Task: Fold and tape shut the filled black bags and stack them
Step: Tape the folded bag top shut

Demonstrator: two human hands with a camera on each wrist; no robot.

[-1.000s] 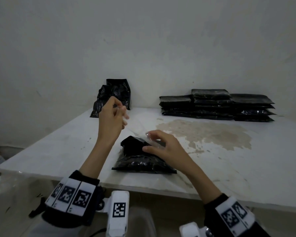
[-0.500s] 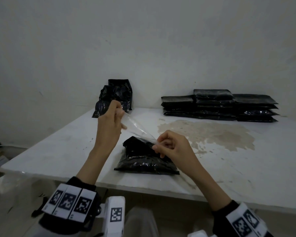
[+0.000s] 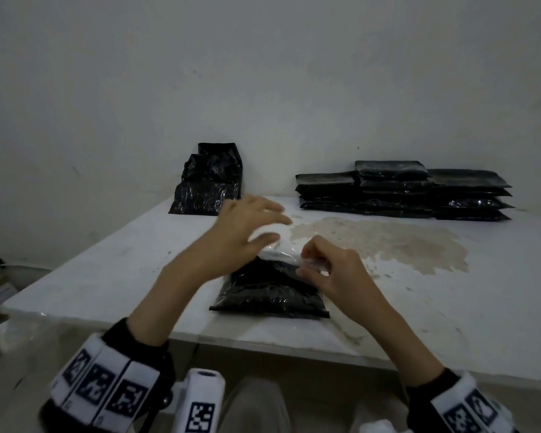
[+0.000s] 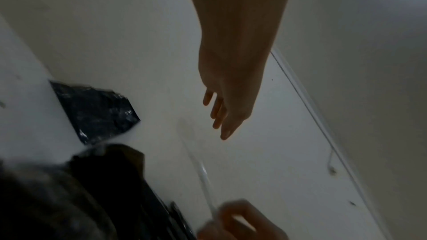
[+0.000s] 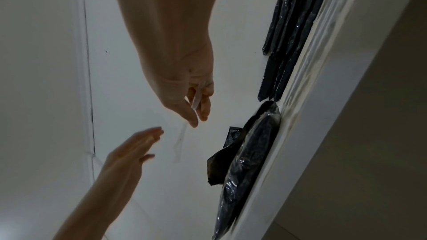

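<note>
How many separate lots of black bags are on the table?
3. One bag lies under the hands at the near edge; a leaning bunch stands at the back left; a flat stack sits back right. Bags within the lots may be hidden.

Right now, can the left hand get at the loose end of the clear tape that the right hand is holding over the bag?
Probably yes. The left hand is open just beside the tape, and nothing lies between them. The right hand pinches the other end above the bag.

Right hand [image 5: 184, 87] at frame centre pinches a clear tape strip [image 5: 196, 98]. Left hand [image 5: 129, 152], lower left, fingers extended, holds nothing. Filled black bag [image 5: 245, 167] lies lower right; stacked bags [image 5: 291, 30] upper right.
</note>
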